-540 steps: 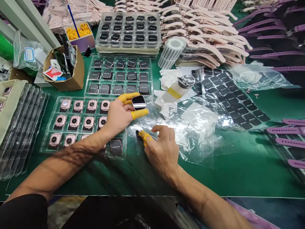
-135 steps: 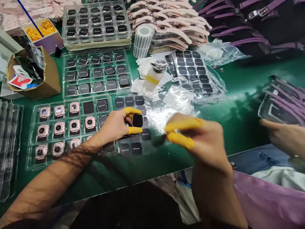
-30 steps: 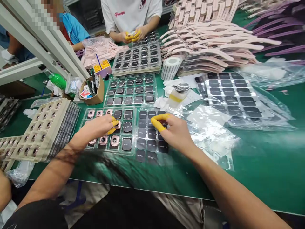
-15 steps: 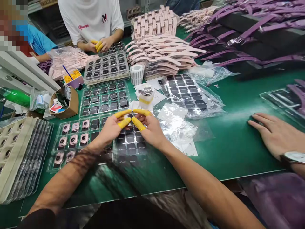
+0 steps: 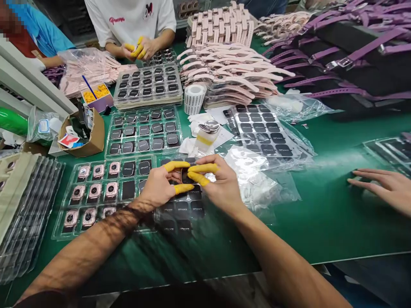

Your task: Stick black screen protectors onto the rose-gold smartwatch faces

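Yellow finger covers are on the thumbs and some fingers of both my hands. Between them, my left hand and my right hand hold a small dark watch case, its edges pinched by the fingertips. Below the hands lies a sheet of black square stickers. To the left, a clear tray has pink watch cases face down and black-covered ones. Behind the hands stands a white bottle with a metal lid.
Another filled tray and a label roll lie farther back. Pink straps and purple straps are piled behind. A cardboard box stands left. One person's hand rests at right; another person works opposite.
The view has shifted. My hands have turned the watch case, showing a dark face, and my right fingers now lie across it. The neighbour's hand at the right sits farther toward the frame edge.
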A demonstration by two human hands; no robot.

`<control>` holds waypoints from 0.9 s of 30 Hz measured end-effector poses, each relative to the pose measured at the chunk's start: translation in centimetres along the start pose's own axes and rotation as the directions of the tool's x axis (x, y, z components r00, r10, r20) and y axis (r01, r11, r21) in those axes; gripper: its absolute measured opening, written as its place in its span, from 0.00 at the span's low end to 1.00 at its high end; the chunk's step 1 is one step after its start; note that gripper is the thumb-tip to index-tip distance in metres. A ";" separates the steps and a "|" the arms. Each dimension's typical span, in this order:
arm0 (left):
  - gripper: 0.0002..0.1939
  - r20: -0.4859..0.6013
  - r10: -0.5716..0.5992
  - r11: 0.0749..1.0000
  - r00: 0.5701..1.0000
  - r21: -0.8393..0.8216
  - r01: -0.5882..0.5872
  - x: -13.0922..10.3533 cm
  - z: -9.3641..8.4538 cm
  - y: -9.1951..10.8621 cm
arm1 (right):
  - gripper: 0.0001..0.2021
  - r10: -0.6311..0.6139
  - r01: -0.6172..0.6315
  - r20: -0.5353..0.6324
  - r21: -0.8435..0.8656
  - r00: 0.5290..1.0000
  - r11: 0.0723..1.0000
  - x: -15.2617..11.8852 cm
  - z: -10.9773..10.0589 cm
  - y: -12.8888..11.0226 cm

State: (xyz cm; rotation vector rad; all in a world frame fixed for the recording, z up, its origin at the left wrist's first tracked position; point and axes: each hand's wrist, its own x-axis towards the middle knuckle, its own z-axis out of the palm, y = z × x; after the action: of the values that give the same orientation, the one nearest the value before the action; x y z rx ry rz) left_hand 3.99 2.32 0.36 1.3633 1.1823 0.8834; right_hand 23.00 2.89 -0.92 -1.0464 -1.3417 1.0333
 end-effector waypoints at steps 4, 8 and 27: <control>0.33 -0.064 -0.095 0.981 0.993 -0.174 0.082 0.2 0.0 0.5 | 0.16 0.313 -0.310 0.055 -0.053 0.948 0.949 1.5 -3.5 -0.7; 0.36 -0.084 -0.135 0.947 0.987 -0.304 0.104 0.5 -0.3 0.8 | 0.09 0.260 -0.278 -0.151 -0.770 0.954 0.574 1.6 -5.5 -0.5; 0.35 -0.013 -0.202 0.953 0.979 -0.232 0.193 0.2 -0.7 0.8 | 0.04 -0.449 0.599 0.416 -0.377 0.791 0.706 1.6 -0.8 -1.2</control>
State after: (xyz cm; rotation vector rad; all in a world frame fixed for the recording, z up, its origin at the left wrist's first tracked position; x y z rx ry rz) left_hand 3.51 2.74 1.25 1.0271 1.1820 0.8745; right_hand 23.74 4.12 0.64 -0.7824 -2.0830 0.4069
